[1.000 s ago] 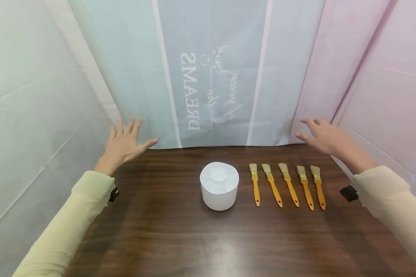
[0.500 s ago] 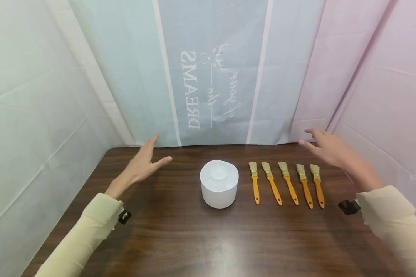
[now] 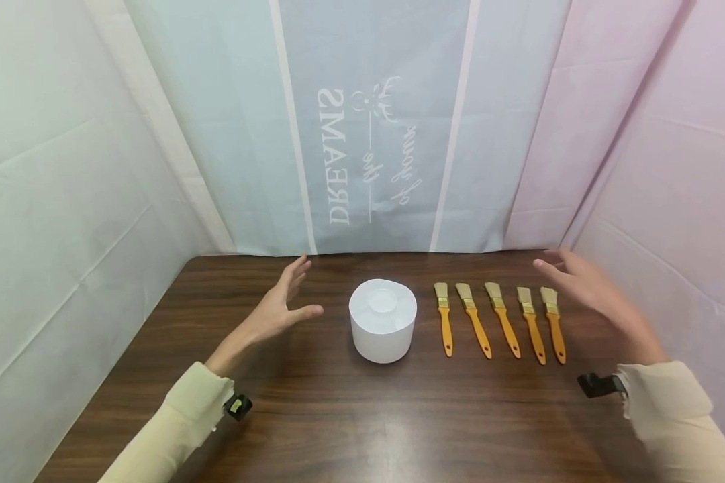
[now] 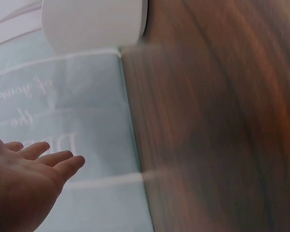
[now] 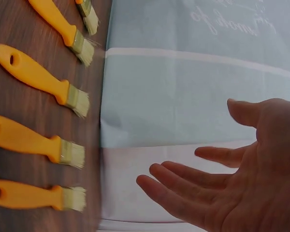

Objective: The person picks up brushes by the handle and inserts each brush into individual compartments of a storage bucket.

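Note:
In the head view a white round-cornered container (image 3: 382, 342) stands upright in the middle of the table, with a raised disc inside its top. Left of it hovers my left hand (image 3: 272, 312), thumb apart from the fingers, touching nothing. To the container's right lie several paintbrushes (image 3: 503, 322) in a row, pale bristles away from me and orange handles toward me. Beyond the rightmost paintbrush (image 3: 555, 329) my right hand (image 3: 586, 285) is held in the air, holding nothing. The right wrist view has its palm (image 5: 261, 188) with fingers loosely extended, apart from the brushes.
A dark wood-grain table (image 3: 350, 422) carries everything. Pale fabric with mirrored lettering (image 3: 368, 154) hangs along its far edge. Light cloth sides (image 3: 66, 201) rise at the left and right. Black wrist cameras (image 3: 238, 406) sit at both cuffs.
My left hand has come down and rightward, nearer the container. My right hand has lowered slightly toward me. The container and brushes have stayed in place.

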A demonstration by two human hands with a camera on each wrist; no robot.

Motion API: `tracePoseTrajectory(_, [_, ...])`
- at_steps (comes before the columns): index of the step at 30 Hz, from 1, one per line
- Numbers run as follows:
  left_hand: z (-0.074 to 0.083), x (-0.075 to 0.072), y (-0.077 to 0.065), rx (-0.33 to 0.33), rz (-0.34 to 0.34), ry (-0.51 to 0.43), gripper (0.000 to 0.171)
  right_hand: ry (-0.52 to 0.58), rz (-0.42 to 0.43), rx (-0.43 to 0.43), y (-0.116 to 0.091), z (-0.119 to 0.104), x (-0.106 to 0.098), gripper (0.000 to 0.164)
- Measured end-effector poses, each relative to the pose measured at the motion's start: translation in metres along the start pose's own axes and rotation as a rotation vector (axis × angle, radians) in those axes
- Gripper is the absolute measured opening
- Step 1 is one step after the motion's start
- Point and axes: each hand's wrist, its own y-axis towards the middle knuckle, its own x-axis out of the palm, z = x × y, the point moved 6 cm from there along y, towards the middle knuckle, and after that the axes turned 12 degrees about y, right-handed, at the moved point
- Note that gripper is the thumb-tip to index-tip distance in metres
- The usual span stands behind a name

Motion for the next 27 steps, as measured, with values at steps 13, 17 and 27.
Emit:
tracePoseTrajectory(13, [0.013,0.048,0.009,0.064,-0.060,-0.203,0.119,0.514,-0.042,0.267,-0.005,0.063,0.009,0.081])
tracePoseTrajectory(17, [0.014,0.062,0.013,0.056,-0.083,-0.238,0.122,0.517,-0.034,0.320,-0.013,0.079,0.012,0.086])
tracePoseTrajectory(27, [0.020,0.083,0.018,0.042,-0.151,-0.308,0.137,0.456,0.031,0.438,-0.006,0.110,0.019,0.090])
